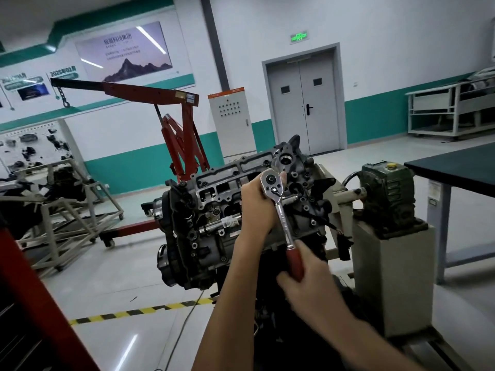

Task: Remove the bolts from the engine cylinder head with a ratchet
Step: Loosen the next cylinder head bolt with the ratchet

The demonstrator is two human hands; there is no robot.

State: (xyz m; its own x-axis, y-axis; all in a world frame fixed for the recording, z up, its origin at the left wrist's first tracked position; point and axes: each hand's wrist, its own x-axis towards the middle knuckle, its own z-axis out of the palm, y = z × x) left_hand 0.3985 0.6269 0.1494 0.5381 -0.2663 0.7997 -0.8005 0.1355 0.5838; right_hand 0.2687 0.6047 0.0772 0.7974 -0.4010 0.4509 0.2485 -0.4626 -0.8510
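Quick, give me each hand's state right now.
Left hand: curled round the head of the ratchet.
Right hand: grips the ratchet's red handle.

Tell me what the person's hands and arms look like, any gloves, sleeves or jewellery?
Both are bare. The left hand and the right hand wear no gloves, and no ring, watch or wristband shows. The left forearm and right forearm are uncovered to the frame's edge; no sleeve is in view.

Engine (214, 194) hangs off beige stand (388, 277); green gearbox (385, 194) atop stand; stand, red hoist (184, 124) on floor (120, 295).
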